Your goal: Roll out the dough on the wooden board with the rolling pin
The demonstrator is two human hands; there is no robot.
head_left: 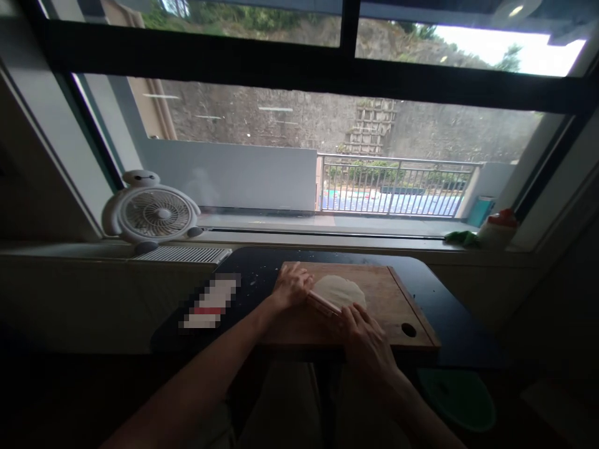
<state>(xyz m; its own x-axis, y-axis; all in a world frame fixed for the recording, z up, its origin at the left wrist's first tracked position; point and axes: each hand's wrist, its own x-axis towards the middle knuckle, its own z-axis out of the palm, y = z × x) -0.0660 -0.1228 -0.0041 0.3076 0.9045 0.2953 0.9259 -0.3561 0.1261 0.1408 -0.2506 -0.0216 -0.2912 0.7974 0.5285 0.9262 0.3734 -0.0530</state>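
Note:
A thin rolling pin [324,304] lies slantwise over the near edge of a flat, pale round of dough [340,290]. At its far left end my left hand [293,285] is closed on it, fingers pointing forward. My right hand [367,333] grips the other end, closer to my body, with the fingers bent over it. Under the dough is a wooden cutting board [381,293] with a groove along its right side and a dark round hole near the front right corner. Part of the dough's near edge is hidden by the pin and my right hand.
The board rests on a dark table [435,299] with white specks to its left. A blurred-out pale item [210,305] lies at the table's left. A white fan [156,212] stands left by the window. Below the table's right side is a green stool [461,399].

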